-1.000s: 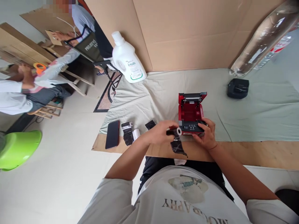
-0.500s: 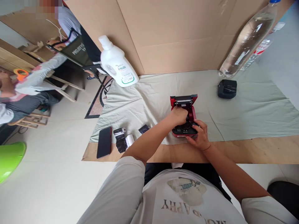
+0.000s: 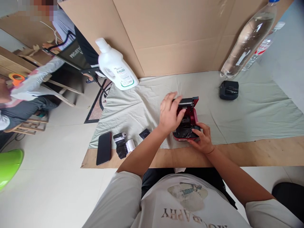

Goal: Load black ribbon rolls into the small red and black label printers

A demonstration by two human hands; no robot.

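A small red and black printer (image 3: 186,132) lies on the cloth before me, its lid (image 3: 195,100) raised. What looks like clear or black film shows in its open bay. My left hand (image 3: 169,114) is at the lid's left side with fingers spread, hiding part of the lid; whether it touches is unclear. My right hand (image 3: 204,139) grips the printer's front right corner, fingers on top and thumb at the front. Left of my forearm lie a roll in black wrapping (image 3: 120,136), a white paper roll (image 3: 130,145) and a small black piece (image 3: 144,133).
A phone (image 3: 104,148) lies at the left edge. Behind stand a white detergent bottle (image 3: 118,68), a cardboard wall (image 3: 175,38) and a large water bottle (image 3: 247,41). A black case-like object (image 3: 229,90) is at right. Other people sit at far left.
My left hand has come out of the printer's bay, moved up and left to the lid, and opened its fingers. My right hand keeps its hold on the corner.
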